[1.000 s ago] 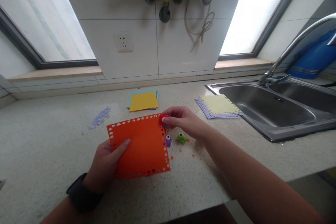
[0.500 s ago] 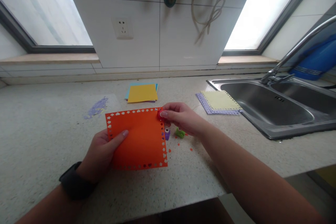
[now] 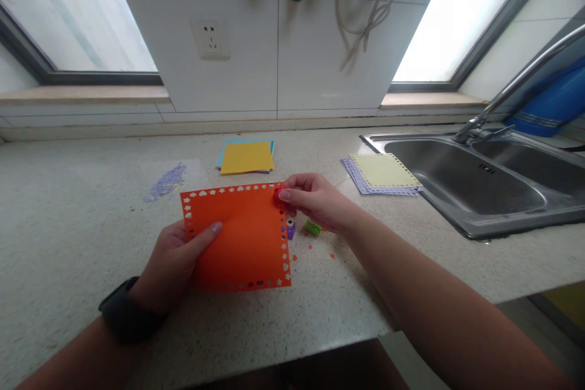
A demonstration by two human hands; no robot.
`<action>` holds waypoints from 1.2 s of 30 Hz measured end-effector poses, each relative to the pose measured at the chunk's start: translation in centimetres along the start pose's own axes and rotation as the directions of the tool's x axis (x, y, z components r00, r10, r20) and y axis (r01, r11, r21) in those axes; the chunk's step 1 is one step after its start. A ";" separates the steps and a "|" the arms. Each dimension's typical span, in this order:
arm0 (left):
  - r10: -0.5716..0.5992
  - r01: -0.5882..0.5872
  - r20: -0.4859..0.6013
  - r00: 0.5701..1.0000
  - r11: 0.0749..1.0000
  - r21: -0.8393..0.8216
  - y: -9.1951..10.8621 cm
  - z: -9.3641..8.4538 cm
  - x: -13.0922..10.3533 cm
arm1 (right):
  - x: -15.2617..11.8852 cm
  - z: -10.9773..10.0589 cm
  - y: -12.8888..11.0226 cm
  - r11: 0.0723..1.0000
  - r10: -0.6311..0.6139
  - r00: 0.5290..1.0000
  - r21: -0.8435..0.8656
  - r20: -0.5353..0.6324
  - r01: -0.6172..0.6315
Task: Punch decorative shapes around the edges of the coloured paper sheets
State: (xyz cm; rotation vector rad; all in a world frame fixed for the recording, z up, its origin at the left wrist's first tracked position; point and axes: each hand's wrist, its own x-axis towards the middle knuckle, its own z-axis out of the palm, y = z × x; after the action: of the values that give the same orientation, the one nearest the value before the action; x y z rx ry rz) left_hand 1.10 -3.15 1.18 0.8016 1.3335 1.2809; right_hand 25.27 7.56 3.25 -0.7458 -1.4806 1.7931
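An orange sheet of paper (image 3: 242, 237), its edges lined with punched stars, hearts and other small shapes, is held up above the counter. My left hand (image 3: 176, 259) grips its left side, thumb lying across the front and fingers behind. At the upper right corner, my right hand (image 3: 315, 201) is closed on a small red craft punch (image 3: 279, 197) set over the paper's edge. Just beyond the sheet's right edge stand a purple craft punch (image 3: 290, 229) and a green craft punch (image 3: 313, 228), with a few orange cut-outs (image 3: 332, 255) beside them.
Yellow and blue paper (image 3: 247, 157) is stacked toward the wall. A pile of purple cut-outs (image 3: 168, 181) lies on the left. Pale yellow and purple sheets with punched borders (image 3: 381, 170) rest against the rim of the steel sink (image 3: 461, 228) at right.
The view has tilted slightly downward, so the wall and counter sit a little higher in the picture. Both hands keep their holds on the paper and the red punch.
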 end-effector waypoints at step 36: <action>0.022 -0.022 0.011 1.000 0.999 0.025 0.0 -0.2 -0.1 | 0.1 0.2 0.0 1.000 -0.001 1.000 -0.031 -0.021 0.001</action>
State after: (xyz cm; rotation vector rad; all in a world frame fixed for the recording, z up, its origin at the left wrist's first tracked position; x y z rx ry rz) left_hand 0.96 -3.26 1.19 0.8416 1.3376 1.2777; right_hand 25.06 7.49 3.31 -0.7773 -1.4978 1.7597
